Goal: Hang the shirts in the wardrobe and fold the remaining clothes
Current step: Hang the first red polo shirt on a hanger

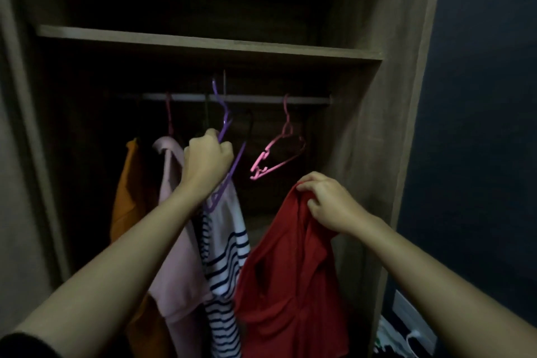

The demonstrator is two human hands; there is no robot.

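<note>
Dim wardrobe, head view: the left grip clenches a purple hanger (hook up, near the rail). The right grip pinches the red shirt at its collar. The shirt hangs lengthwise down, just right of and below the hanger.

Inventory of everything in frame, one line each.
wardrobe: 1, grey-brown wood, fills frame
shelf: 1, wood, above rail
rail: 1, pale, under shelf
orange garment: 1, orange, hanging far left
pink shirt: 1, pale pink, beside it
striped shirt: 1, white with dark stripes, centre
red shirt: 1, red, held up right
purple hanger: 1, purple, in left hand
pink hanger: 1, pink, empty, on rail right
left hand: 1, grips purple hanger
right hand: 1, pinches red shirt top
</note>
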